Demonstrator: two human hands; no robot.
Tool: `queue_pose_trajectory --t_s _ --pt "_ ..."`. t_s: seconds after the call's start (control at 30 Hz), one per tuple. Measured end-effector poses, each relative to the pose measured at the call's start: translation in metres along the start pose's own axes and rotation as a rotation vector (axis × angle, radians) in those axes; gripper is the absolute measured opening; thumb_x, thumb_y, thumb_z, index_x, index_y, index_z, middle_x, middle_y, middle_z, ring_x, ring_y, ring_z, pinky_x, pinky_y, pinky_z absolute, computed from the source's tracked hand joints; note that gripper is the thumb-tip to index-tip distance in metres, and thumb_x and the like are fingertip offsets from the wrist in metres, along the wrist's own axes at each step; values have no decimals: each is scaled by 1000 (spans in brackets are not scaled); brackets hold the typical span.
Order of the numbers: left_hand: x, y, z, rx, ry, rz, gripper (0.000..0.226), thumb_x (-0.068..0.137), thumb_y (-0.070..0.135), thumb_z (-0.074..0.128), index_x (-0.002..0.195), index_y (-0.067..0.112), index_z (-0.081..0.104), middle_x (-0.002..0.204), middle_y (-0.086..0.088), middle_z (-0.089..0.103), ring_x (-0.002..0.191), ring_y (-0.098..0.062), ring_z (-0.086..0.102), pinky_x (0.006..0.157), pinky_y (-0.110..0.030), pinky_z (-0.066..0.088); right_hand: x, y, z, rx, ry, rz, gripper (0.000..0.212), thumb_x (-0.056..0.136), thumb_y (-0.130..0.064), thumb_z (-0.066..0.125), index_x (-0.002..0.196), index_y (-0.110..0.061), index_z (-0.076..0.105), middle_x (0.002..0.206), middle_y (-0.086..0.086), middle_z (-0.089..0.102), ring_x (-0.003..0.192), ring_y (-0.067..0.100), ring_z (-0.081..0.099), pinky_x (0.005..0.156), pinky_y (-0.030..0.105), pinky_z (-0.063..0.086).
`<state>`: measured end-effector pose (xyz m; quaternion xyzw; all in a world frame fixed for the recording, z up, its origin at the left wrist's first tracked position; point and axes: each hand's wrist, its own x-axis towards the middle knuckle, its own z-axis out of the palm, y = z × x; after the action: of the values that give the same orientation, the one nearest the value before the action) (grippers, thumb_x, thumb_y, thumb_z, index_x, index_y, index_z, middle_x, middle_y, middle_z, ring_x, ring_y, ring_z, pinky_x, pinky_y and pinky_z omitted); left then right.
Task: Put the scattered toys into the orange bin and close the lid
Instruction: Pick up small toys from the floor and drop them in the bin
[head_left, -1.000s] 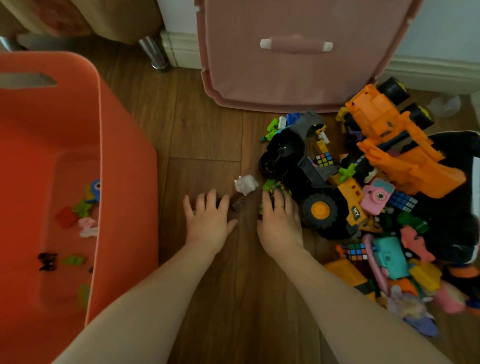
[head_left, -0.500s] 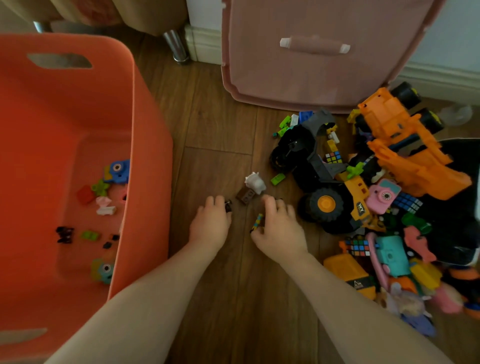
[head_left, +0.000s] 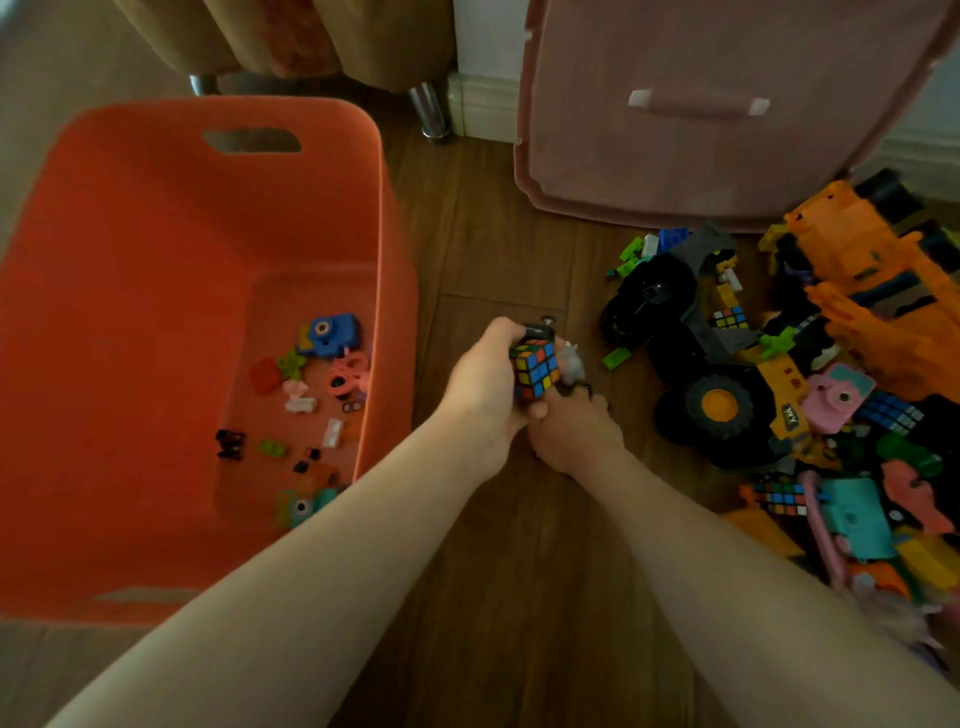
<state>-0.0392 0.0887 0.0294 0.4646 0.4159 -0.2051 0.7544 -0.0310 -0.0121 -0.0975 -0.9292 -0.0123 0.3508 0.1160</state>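
Bin: the large orange plastic bin stands open on the wooden floor, a few small toys on its bottom.
Lid: the pinkish plastic lid leans against the wall, not yet fitted.
Left hand: the left hand grips a small multicoloured puzzle cube beside the bin.
Right hand: the right hand is curled low; whether it holds anything cannot be told.
Left to do: the toy pile around the orange toy truck is mostly untouched; progress looks early.

Dark wood-plank floor, white skirting board along far wall, upholstered furniture on chrome legs far left, dim warm light.
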Motion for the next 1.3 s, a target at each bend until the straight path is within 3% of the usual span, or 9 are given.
queue_pose_trajectory --t_s 0.13,0.27,0.57,0.77,0.9,0.97,1.03,1.17,1.3 --pt "-15 1 -9 -89 -100 -45 34 89 34 48 102 7 65 67 -1 63 55 -10 54 43 -19 40 -8 3 13 -213 -3 26 51 94 -30 42 140 -33 19 126 15 51 117 35 44 78 40 42" --pt "-27 7 -14 91 -138 37 32 86 42 58 91 11 66 69 -1 62 58 -11 55 40 -19 40 -18 13 12 -276 1 -49 52 93 -30 41 141 -30 23 121 11 56 109 32 53 73 35 40" --pt "-68 47 -72 573 -225 608 32 92 27 47 69 32 68 65 10 64 52 -3 56 39 -19 41 -67 -36 -82 1086 56 -206 4 86 -30 61 84 -33 64 90 -9 65 79 0 63 68 16 49" --pt "-50 69 -129 886 70 833 21 91 21 47 81 36 56 74 11 59 64 -3 53 57 -21 42 -110 -105 -124 1327 -3 -518 20 91 -23 55 83 -34 70 76 -10 69 72 6 64 62 19 50" --pt "-14 73 -166 1161 101 418 23 95 25 44 115 21 56 111 -6 59 99 -24 55 76 -27 39 -119 -150 -131 1042 138 -602 22 92 -28 54 113 -25 61 113 -5 63 106 9 58 87 16 46" --pt "-3 73 -179 1236 96 333 28 96 18 41 118 9 56 104 -11 61 90 -24 55 68 -26 39 -117 -165 -126 763 194 -625 36 93 -29 54 128 -23 53 131 -3 54 120 11 50 94 15 39" --pt "-1 77 -187 1158 159 356 29 94 10 40 120 7 53 95 -11 61 79 -24 56 59 -25 40 -115 -176 -117 410 201 -652 46 94 -28 51 139 -25 41 142 1 46 127 17 44 94 19 34" --pt "-9 84 -196 950 344 493 38 91 9 40 128 16 47 121 -5 55 70 -4 51 54 -23 40 -115 -183 -93 -267 279 -634 45 96 -24 42 141 -27 38 135 18 44 116 34 46 90 40 37" --pt "-27 81 -177 937 281 769 33 87 9 43 115 24 55 119 2 51 82 2 48 63 -17 37 -117 -172 -85 -377 388 -661 36 94 -25 44 128 -25 54 144 17 34 130 34 29 101 44 24"
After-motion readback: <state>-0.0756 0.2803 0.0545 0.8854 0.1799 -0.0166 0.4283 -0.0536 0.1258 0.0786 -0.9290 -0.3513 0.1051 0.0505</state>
